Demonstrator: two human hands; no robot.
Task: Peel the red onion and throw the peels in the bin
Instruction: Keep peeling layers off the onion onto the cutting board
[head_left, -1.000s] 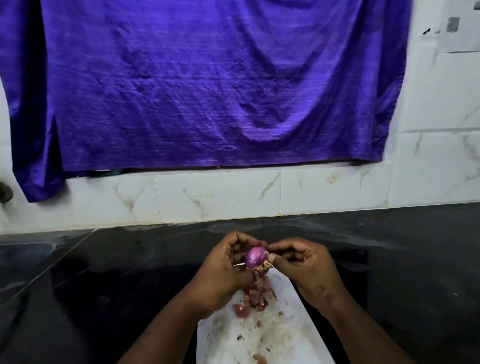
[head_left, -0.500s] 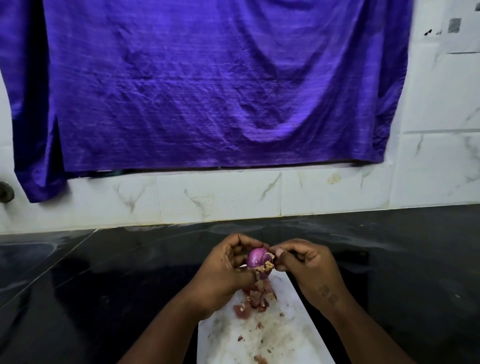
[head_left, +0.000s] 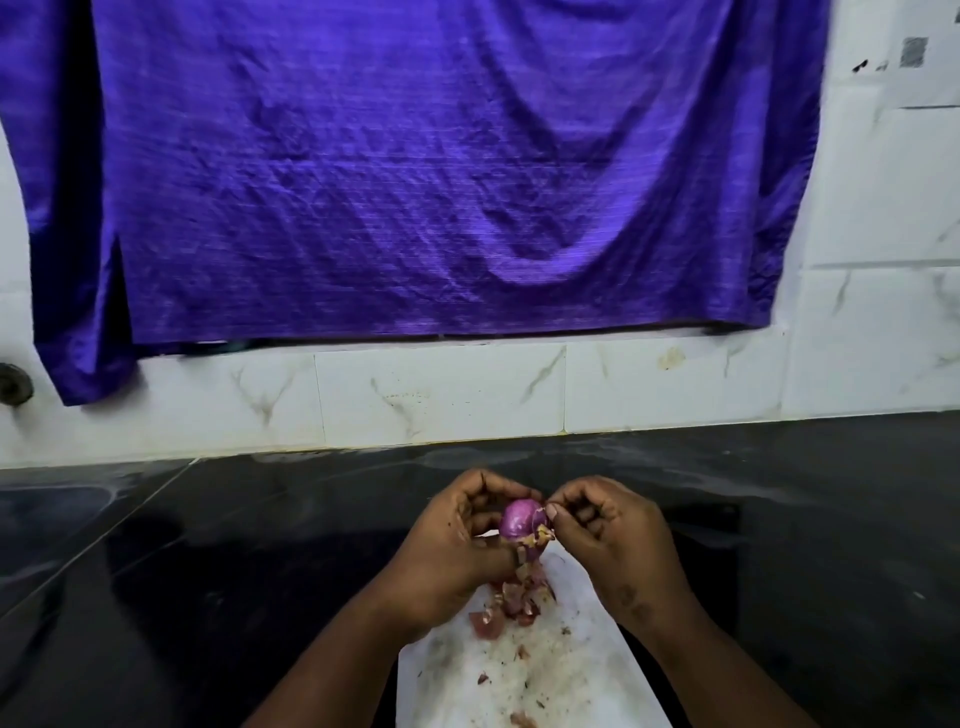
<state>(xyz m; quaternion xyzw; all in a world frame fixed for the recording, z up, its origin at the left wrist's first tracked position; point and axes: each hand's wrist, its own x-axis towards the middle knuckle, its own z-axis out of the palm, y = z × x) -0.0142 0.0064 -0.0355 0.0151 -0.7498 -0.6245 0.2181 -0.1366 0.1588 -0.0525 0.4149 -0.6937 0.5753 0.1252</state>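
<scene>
Mostly peeled: my left hand (head_left: 457, 540) curls around the red onion (head_left: 519, 519), whose bare glossy top shows between my fingertips. My right hand (head_left: 608, 535) pinches a dry flake at its lower side. Peels (head_left: 519, 597) are piled on the white board (head_left: 582, 675) under my fingers. No bin in view, so binning is left.

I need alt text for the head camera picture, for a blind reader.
Two hands peel a small red onion above a white board on a black counter: the left hand holds it, the right hand pinches its skin. Loose peels lie on the board; a purple cloth hangs behind.
</scene>
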